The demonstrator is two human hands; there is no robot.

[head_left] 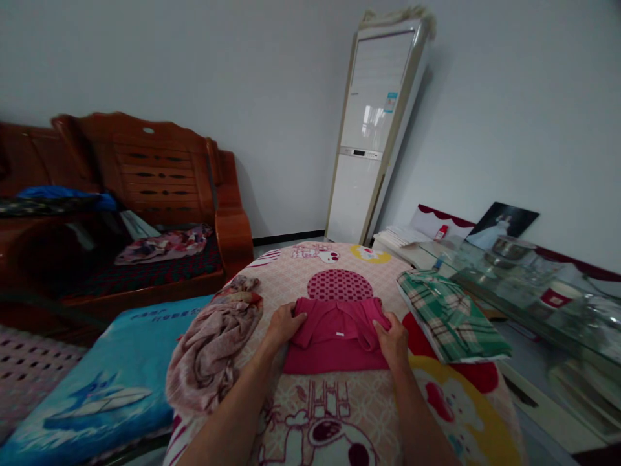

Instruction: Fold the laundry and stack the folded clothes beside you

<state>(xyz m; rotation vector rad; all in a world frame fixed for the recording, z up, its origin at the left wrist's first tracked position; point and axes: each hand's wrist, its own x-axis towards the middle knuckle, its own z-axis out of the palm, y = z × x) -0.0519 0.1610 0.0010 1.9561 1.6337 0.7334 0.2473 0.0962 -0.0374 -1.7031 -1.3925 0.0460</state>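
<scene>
A dark pink garment [334,356] lies folded on the round table's patterned cover [286,265], with a small white label near its neckline. My left hand [287,323] pinches its upper left corner between thumb and fingers. At the upper right part of the cloth, my right hand [392,335] is closed on the edge in the same way. A crumpled pale pink-brown cloth [213,353] rests left of my left forearm. To the right of my right hand sits a folded green plaid shirt [451,317].
Beside the table on the left is a blue printed cushion [121,369], with a wooden sofa [155,175] behind it. A glass shelf [524,285] holding a cup and bowls runs along the right. A tall white air conditioner [363,142] stands in the far corner.
</scene>
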